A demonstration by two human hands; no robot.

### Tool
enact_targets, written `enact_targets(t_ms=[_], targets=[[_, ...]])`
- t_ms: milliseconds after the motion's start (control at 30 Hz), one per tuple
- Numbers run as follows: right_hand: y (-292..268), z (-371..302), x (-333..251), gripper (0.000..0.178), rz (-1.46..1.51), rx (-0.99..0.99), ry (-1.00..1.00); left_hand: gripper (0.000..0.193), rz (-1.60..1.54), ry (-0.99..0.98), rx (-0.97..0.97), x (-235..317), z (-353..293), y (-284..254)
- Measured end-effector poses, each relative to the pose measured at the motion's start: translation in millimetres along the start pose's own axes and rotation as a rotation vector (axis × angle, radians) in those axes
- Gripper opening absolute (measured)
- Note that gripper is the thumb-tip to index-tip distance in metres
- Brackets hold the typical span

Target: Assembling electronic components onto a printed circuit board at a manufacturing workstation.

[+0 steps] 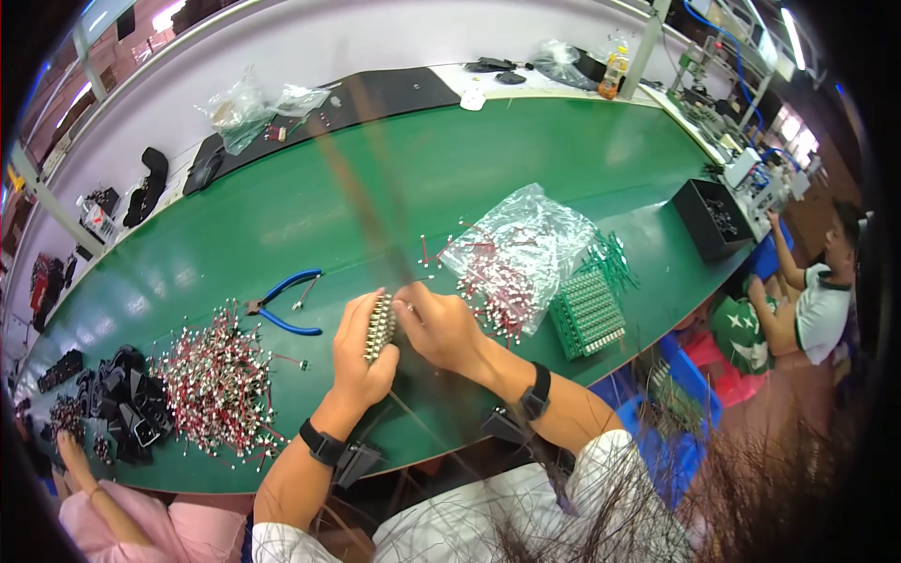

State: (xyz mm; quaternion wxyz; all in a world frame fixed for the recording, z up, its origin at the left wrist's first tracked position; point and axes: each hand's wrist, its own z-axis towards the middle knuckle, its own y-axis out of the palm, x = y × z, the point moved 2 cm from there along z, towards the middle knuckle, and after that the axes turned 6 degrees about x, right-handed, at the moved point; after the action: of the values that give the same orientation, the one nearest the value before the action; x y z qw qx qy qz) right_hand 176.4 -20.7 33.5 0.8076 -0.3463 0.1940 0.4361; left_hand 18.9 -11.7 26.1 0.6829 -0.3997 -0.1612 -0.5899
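Note:
Over the near middle of the green table, my left hand (357, 352) is closed around a strip of small circuit boards (379, 327), pale and gold toothed along its visible side. My right hand (439, 327) is at the strip's upper right, its fingers pinched together. Whatever lies between those fingertips is too small to make out. Left of my hands lie blue-handled pliers (291, 302), their handles spread. Beyond them is a large heap of small parts with red and white wires (218, 387). On the right stands a stack of green circuit board panels (589, 315).
A clear plastic bag (530, 225) lies over more red-wired parts (497, 291). Green strips (615, 263) lie beside the panels. Black parts (122, 399) are piled at left, near another person's hand (70, 452). A black bin (713, 220) stands far right, near another seated person (812, 300).

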Motion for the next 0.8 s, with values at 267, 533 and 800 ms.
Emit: enact_targets(t_ms=[267, 533, 800], targets=[[-11.1, 1.3, 6.5, 0.011, 0.024, -0.028, 0.13, 0.058, -0.085, -0.279, 0.228, -24.9, -3.1, -11.6], [-13.0, 1.1, 6.9, 0.009, 0.112, -0.119, 0.149, 0.058, -0.139, -0.404, 0.256, -40.1, -7.0, -10.1], [-11.2, 5.8, 3.2, 0.013, 0.205, -0.104, 0.068, 0.057, -0.065, -0.288, 0.213, -24.7, -0.3, -7.9]])
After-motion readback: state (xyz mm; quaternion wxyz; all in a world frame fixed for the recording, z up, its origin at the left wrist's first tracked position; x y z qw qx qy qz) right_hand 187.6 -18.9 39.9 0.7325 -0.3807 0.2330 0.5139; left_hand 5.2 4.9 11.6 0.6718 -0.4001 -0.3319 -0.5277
